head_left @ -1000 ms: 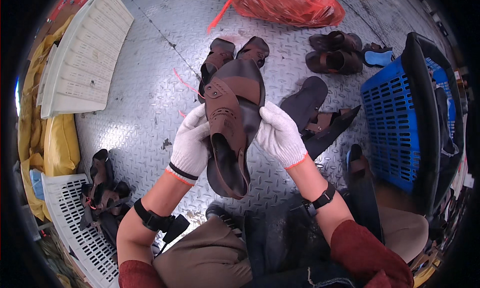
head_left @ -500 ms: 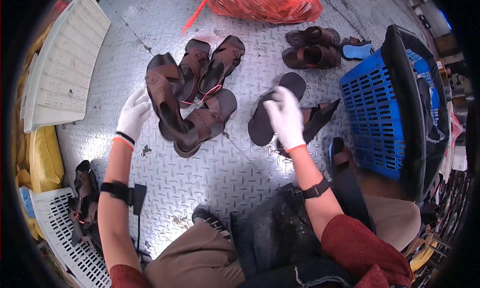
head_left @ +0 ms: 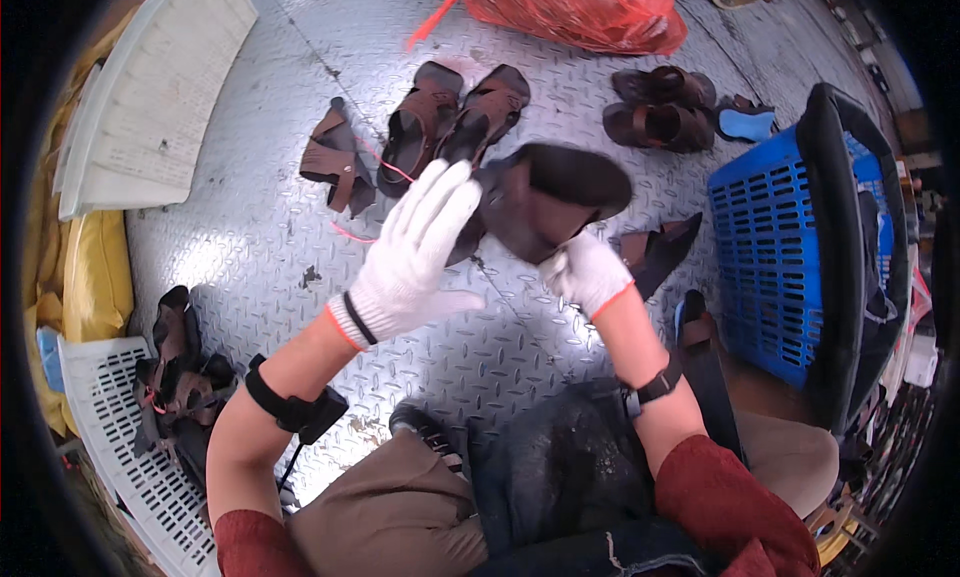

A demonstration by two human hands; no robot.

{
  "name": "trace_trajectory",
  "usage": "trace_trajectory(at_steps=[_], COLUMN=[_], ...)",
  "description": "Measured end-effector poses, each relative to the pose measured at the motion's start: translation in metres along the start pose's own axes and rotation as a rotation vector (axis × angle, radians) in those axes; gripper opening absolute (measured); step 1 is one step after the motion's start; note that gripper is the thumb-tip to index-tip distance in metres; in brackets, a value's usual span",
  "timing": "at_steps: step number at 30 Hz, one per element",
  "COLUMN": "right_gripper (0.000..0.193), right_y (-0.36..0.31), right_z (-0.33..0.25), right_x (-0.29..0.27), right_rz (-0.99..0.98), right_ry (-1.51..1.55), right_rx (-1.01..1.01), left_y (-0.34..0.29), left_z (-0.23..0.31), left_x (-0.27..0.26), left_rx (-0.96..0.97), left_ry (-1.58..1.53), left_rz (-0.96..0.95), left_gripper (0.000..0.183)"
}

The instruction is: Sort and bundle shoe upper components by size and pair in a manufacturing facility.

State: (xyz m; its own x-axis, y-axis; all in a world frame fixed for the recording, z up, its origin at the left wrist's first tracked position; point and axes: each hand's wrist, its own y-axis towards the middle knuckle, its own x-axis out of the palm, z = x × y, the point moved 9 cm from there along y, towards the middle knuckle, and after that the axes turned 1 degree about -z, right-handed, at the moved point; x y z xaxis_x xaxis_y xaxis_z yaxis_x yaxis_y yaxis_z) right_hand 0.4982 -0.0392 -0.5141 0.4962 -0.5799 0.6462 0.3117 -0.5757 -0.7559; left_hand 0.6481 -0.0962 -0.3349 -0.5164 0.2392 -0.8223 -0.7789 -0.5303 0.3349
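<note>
My right hand (head_left: 588, 275), in a white knit glove, grips the lower edge of a dark brown sandal (head_left: 560, 202) that is blurred and raised above the floor. My left hand (head_left: 410, 247), gloved too, is spread flat just left of that sandal, fingers straight and thumb apart. Beyond the left hand stand two brown sandals side by side, the left sandal (head_left: 425, 117) and the right sandal (head_left: 492, 109). Left of them lies another brown strapped sandal (head_left: 335, 165) with a pink string (head_left: 385, 162) close by. Behind the right hand rests a dark sandal (head_left: 660, 252), partly hidden.
At the right stands a blue basket (head_left: 765, 267) with a black padded rim. More brown sandals (head_left: 665, 122) sit at the far right, below a red plastic bag (head_left: 590, 17). White crates (head_left: 165, 97) and yellow sacks (head_left: 100, 277) line the left; a white basket (head_left: 110, 417) holds sandals.
My left hand has moved right and opened out flat. My right hand has closed on a sandal and lifted it. The near sandals of the left group have changed place. The view has shifted slightly.
</note>
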Motion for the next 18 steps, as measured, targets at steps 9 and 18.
trace_trajectory(at_steps=[9, 18], right_gripper=[0.046, 0.042], right_y=[-0.028, -0.054], right_z=[0.044, 0.008], right_x=[0.07, 0.114], right_rz=[-0.052, -0.25], right_ry=[-0.824, -0.899], right_rx=[-0.102, -0.723], left_y=[-0.014, -0.026], left_z=[-0.062, -0.052], left_x=[0.009, 0.009], left_rx=[-0.713, -0.753], left_ry=[-1.27, -1.55], left_rz=[0.152, 0.19], left_gripper=[0.053, 0.051])
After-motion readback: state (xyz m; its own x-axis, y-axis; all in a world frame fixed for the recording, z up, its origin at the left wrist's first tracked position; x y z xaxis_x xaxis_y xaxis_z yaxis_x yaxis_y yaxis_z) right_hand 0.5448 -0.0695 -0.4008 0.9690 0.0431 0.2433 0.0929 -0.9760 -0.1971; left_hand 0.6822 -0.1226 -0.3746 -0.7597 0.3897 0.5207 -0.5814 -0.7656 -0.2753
